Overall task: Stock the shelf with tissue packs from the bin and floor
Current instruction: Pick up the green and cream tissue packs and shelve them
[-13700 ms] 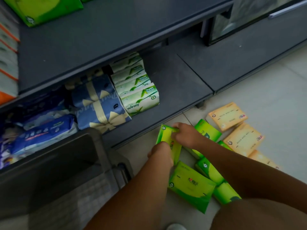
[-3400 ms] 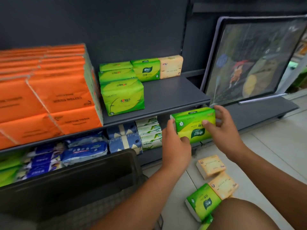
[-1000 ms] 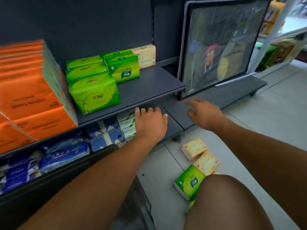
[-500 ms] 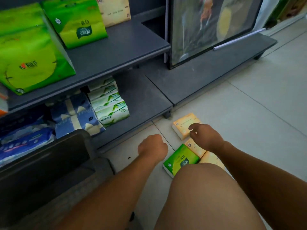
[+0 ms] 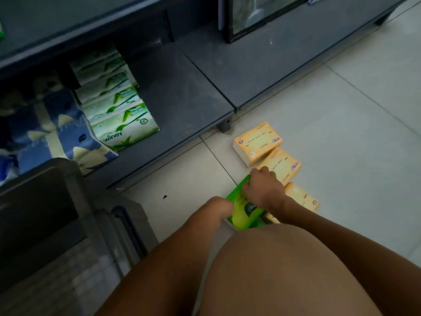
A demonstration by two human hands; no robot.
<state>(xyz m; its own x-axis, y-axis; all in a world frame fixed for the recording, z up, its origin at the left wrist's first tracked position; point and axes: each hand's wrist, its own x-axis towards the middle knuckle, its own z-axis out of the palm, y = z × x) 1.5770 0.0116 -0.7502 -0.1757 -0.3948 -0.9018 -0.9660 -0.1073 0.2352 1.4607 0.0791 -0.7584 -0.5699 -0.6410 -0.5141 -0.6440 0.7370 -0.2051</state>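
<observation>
Crouching over the floor point(image 5: 341, 137), the person grips a green pack point(image 5: 245, 209) of tissues from both ends. It lies on the tiles just ahead of a bare knee point(image 5: 284, 270). The right hand point(image 5: 262, 190) curls over the pack's far edge, fingers wrapped down onto the wrapper. The left hand point(image 5: 219, 206) is bunched against the near left edge. Its fingertips are hidden, so how far they reach under the pack cannot be told. Three orange packs point(image 5: 257, 142) lie in a loose row just right of the green one, the nearest two partly under the right wrist.

The step in hand looks like lifting this pack off the floor to carry it to the shelving. To do it well, the hands should squeeze the short ends evenly, since a soft wrapper will likely sag or slip if pinched at one corner. Lifting straight up first would keep the orange packs from being dragged along.

The bottom shelf point(image 5: 182, 99) has bare dark surface to the right of the white-and-green packs point(image 5: 123, 124), which stand beside blue packs point(image 5: 52, 133). Whether the green pack belongs there or on a higher level cannot be told. The dark bin point(image 5: 45, 213) sits at the left, close to the left forearm, so the lift should swing clear of its rim.
</observation>
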